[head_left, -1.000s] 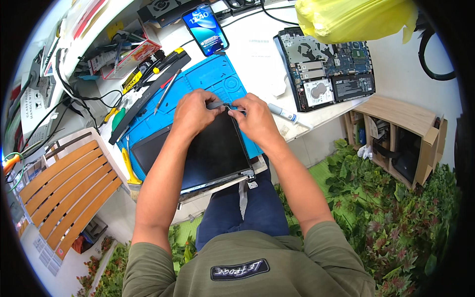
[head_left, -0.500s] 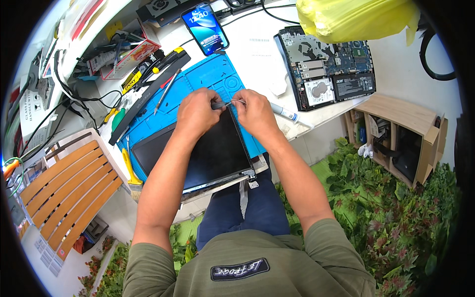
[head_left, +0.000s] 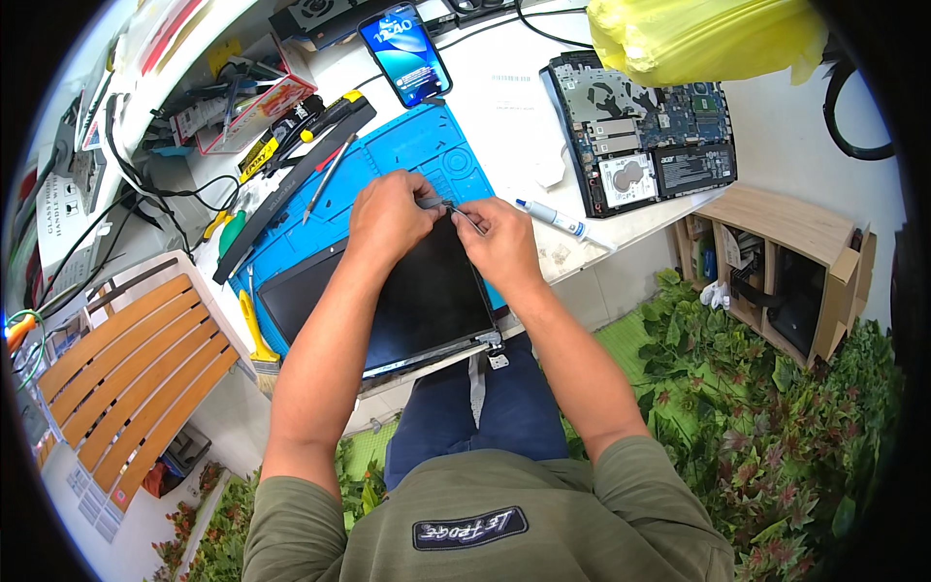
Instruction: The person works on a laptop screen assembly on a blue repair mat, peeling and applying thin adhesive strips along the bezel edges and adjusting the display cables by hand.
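Note:
Above the top edge of a dark laptop screen panel [head_left: 417,301], my two hands meet, nearly touching. My left hand [head_left: 388,218] is closed, pinching a small dark grey part [head_left: 429,203]. Between thumb and fingers, my right hand [head_left: 502,242] grips a thin metal tool [head_left: 467,219], its tip against or very near that part. Fingers hide much of both, so their exact kind cannot be made out. The panel rests on a blue work mat [head_left: 407,145], with a metal hinge [head_left: 496,341] showing at its near right corner.
An opened laptop base [head_left: 640,136] lies at the right under a hanging yellow bag [head_left: 708,39]. A white tube [head_left: 555,219] lies right of my hand, a phone [head_left: 405,56] at the back. A brush [head_left: 260,339], tweezers [head_left: 330,179] and a long dark strip [head_left: 291,194] lie left.
My right hand has shifted slightly down, and the thin tool in it now slants down to the right. My left hand stays nearly in place, still pinching the grey part.

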A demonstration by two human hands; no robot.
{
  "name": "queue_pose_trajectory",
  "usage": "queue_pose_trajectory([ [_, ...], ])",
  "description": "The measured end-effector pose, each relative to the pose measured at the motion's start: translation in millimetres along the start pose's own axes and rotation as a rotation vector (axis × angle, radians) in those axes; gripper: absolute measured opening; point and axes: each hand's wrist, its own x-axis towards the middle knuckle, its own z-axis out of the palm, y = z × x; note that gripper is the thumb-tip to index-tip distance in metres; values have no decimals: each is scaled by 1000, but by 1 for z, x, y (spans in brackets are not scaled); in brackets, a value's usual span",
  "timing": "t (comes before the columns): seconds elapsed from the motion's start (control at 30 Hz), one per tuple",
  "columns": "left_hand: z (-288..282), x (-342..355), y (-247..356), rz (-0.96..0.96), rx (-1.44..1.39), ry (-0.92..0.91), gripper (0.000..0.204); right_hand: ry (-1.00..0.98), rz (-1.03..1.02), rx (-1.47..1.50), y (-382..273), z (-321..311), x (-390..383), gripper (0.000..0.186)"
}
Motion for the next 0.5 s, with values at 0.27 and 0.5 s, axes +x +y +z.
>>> queue_pose_trajectory([
  [0.27, -1, 2, -1, -13, -1, -10, 28, 64, 89, -13, -6, 11, 4, 13],
  [0.5, -2, 0, 1, -16, 16, -14, 27, 31, 221, -120, -14, 12, 14, 15],
])
